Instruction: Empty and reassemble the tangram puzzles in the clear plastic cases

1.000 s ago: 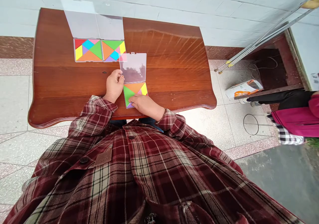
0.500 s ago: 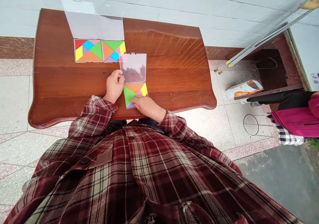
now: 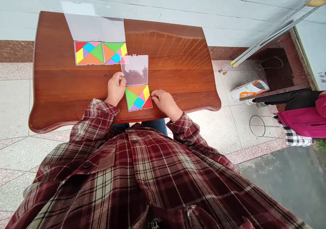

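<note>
A tangram case (image 3: 139, 97) lies near the table's front edge, filled with coloured flat pieces, its clear lid (image 3: 135, 70) raised on the far side. My left hand (image 3: 116, 89) is closed at the lid's left edge, thumb and forefinger pinching it. Just off the case's right side is my right hand (image 3: 165, 103), fingers bent and slightly apart, nothing seen in them. Whether its fingertips touch the rim I cannot tell. Farther back, two more filled tangram cases, a left one (image 3: 89, 53) and a right one (image 3: 114, 53), stand side by side with lids raised.
The brown wooden table (image 3: 178, 66) is against a tiled wall (image 3: 165, 1). On the right, crutches (image 3: 254, 45) lean over the floor near a white and orange bag (image 3: 251, 89). Another person (image 3: 300, 120) in a magenta top is at the right edge.
My right hand has moved off the pieces to the right, uncovering the blue square and red triangle. My left hand stays at the lid.
</note>
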Available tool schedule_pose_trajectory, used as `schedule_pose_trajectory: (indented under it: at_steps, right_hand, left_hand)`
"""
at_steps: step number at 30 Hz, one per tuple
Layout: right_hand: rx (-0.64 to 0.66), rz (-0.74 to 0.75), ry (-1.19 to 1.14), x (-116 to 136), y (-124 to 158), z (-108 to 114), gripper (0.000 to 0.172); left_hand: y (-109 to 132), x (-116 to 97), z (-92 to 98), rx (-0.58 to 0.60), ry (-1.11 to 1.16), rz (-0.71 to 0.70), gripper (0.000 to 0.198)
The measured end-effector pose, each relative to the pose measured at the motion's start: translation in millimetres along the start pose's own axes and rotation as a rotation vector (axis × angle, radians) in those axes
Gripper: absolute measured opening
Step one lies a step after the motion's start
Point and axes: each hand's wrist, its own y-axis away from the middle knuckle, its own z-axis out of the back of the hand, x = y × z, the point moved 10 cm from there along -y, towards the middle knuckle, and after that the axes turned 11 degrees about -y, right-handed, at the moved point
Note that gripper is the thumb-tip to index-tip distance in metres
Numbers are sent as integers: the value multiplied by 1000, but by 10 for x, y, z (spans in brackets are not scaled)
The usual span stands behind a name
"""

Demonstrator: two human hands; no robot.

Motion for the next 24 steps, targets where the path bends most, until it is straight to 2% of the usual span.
schedule_pose_trajectory:
  at_steps: [5, 14, 24]
  right_hand:
    - [-33, -77, -8, -185, 36, -50, 16]
    - [7, -68, -101, -100, 49, -188, 14]
    - [-19, -86, -137, -170, 24, -225, 14]
  left_hand:
    - [1, -2, 17, -7, -6, -3, 20]
    - [-2, -10, 42, -6, -20, 24, 18]
    - [15, 2, 60, -14, -9, 44, 19]
